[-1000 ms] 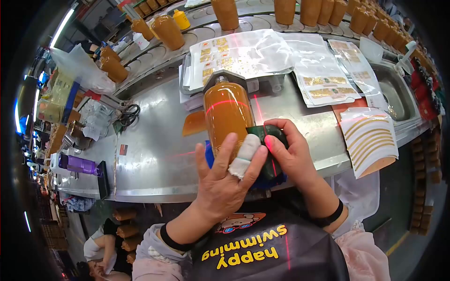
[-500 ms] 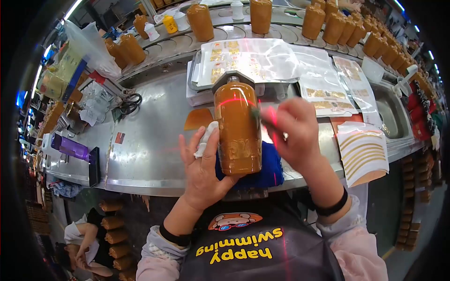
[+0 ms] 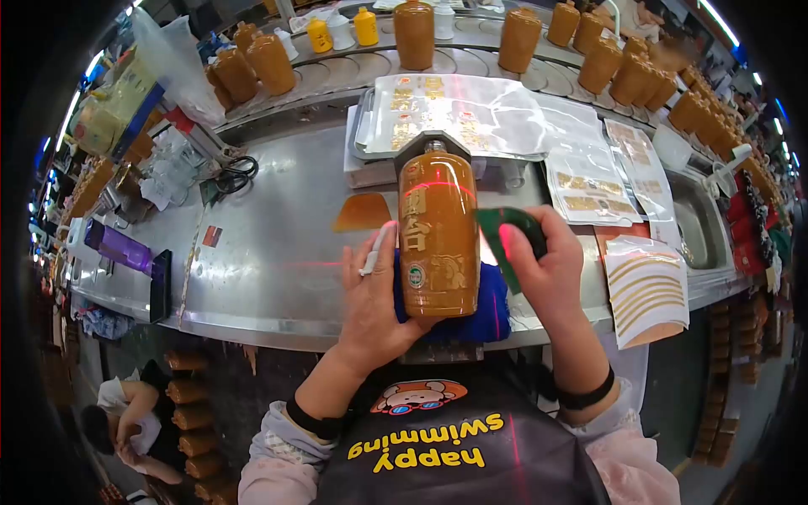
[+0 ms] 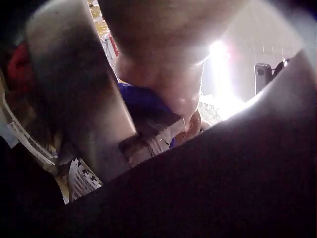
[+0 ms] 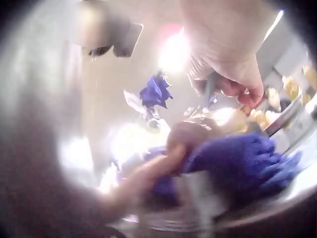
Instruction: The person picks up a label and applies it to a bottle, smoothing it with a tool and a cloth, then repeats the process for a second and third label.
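A glossy brown bottle lies in front of me in the head view, its neck toward a dark angular holder. Gold characters and a small green round emblem show on its left part. My left hand holds the bottle by its lower left side, the thumb reaching under the base; one finger is wrapped in white. To the right of the bottle, my right hand pinches a dark green scraper, its edge close to the bottle's side. A blue cloth lies beneath the bottle.
Behind the holder lie sheets of gold decals, with more decal sheets to the right. A stack of curved gold strips sits near the right edge, by a sink. Brown bottles stand on the conveyor.
My left hand has left the scraper and moved onto the bottle's left side. The bottle has turned, bringing gold characters into view. My right hand has drawn the scraper off to the right.
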